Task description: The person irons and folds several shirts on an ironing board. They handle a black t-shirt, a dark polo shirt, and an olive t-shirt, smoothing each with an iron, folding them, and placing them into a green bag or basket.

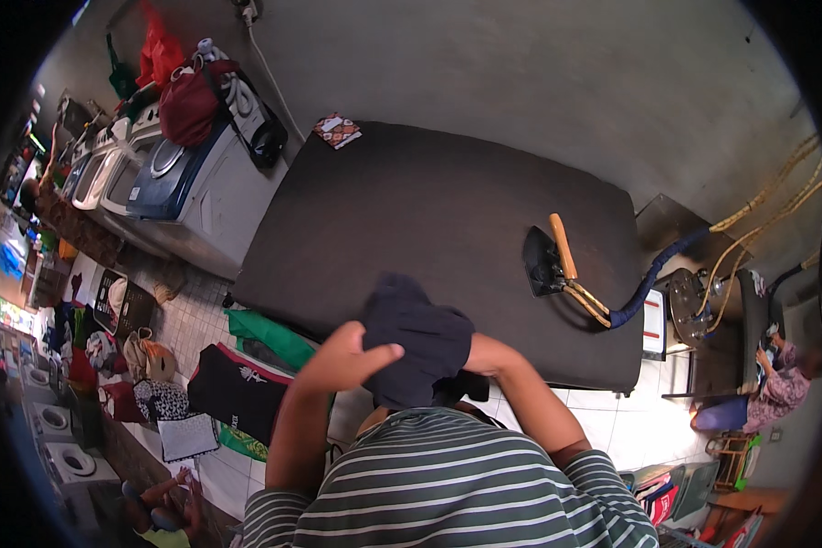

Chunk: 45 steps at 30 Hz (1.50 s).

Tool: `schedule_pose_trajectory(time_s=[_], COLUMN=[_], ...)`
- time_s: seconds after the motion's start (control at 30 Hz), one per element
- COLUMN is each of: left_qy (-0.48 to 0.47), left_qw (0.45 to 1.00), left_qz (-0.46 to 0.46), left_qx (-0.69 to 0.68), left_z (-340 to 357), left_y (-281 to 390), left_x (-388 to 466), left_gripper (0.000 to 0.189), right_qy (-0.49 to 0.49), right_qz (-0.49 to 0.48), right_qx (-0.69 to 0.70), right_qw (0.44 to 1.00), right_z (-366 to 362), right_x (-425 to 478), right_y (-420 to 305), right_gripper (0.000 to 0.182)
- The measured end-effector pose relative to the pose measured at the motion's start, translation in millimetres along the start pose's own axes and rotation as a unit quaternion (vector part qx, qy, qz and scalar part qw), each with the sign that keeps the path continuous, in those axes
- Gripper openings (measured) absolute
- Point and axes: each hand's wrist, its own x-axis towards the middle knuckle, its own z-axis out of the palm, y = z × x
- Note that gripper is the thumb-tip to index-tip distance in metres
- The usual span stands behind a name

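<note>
A crumpled dark navy cloth garment [421, 342] is held up in front of my body, over the near edge of a dark padded ironing table [418, 205]. My left hand [359, 356] grips its left side, thumb on top, with the fingers partly hidden. From the right, my right hand [483, 353] goes in under the cloth; only its wrist end shows, so its fingers are hidden. On the table's right part lies a black iron [542, 260] with a wooden handle [563, 246] and a wrapped blue hose [657, 270].
A patterned folded item [338, 130] lies at the table's far left corner. Washing machines [205, 198] stand to the left. Folded clothes [236, 387] and a laundry basket [120, 301] are at lower left. One person [781, 390] works at the right; others are at the left.
</note>
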Motion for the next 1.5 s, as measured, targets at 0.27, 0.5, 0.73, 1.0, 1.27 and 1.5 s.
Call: schedule_pose_trajectory(time_s=[0.27,0.5,0.73,1.0,1.27,1.5], left_qy=[0.199,0.071,0.101,0.393,0.144,-0.004], left_qw=[0.94,0.972,0.971,0.906,0.883,0.899], left_qz=[0.127,0.189,0.169,0.159,0.338,0.41], left_qx=[-0.248,0.12,0.134,0.003,-0.292,-0.152], left_z=[-74,6,-2,-72,-182,-223], left_y=[-15,48,36,-142,-39,-5], left_x=[-14,24,14,45,-38,-104], left_gripper=[0.04,0.035,0.029,0.024,0.025,0.032], right_qy=[0.328,0.119,0.056,0.044,-0.022,0.081], right_qz=[0.002,-0.262,-0.168,-0.089,-0.126,-0.285], right_qx=[-0.061,-0.551,-0.237,-0.508,-0.428,-0.067], right_qw=[0.943,0.783,0.955,0.856,0.895,0.953], right_z=[-107,-42,-57,-83,-132,-133], right_x=[-37,29,30,-16,-11,-60], right_y=[-89,-111,-163,-238,-237,-236], right_gripper=[0.022,0.043,0.02,0.043,0.017,0.027])
